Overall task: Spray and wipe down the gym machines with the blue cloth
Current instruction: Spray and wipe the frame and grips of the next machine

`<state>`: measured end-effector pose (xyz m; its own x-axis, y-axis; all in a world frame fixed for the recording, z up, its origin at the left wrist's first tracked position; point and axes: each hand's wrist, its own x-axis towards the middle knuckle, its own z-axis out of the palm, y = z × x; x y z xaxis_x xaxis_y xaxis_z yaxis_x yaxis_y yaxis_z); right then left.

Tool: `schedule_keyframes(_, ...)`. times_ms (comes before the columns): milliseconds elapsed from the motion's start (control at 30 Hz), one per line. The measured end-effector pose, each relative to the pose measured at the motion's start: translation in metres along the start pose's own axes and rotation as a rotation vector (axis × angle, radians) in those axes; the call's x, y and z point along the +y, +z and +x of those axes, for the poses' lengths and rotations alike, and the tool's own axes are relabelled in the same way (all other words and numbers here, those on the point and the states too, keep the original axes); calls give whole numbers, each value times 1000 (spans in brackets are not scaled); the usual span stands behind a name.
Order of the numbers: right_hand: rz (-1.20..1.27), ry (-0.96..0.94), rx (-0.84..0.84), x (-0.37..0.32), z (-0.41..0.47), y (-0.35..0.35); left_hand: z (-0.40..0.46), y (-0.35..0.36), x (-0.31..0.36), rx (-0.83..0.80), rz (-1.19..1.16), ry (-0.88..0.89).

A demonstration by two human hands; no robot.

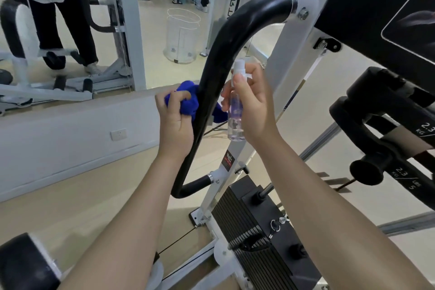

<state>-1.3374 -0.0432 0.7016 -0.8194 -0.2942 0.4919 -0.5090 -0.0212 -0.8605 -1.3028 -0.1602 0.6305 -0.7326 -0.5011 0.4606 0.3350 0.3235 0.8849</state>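
Note:
A curved black padded handle bar of a white-framed gym machine runs down the middle of the view. My left hand grips a bunched blue cloth and holds it against the left side of the bar; part of the cloth shows past the bar's right side. My right hand holds a small clear spray bottle with a white nozzle, upright, just right of the bar, with the index finger resting on the nozzle top.
A black weight stack sits below my right arm. Black adjustment knobs and small add-on weights are at the right. A mirror wall at the left reflects other machines and a standing person. A low white ledge with a socket runs beneath it.

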Motion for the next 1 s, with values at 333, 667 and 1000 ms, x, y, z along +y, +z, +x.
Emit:
schedule_keyframes(333,71,44,158,6,-9,-15,21,18,39,200,538,653)
schedule_keyframes(667,-26,67,80,16,-36,-12,-52,-7,3,-81,414,109)
schedule_keyframes(1000,321,281,-109,6,-79,10,-70,-1,33,-410,-181,-258)
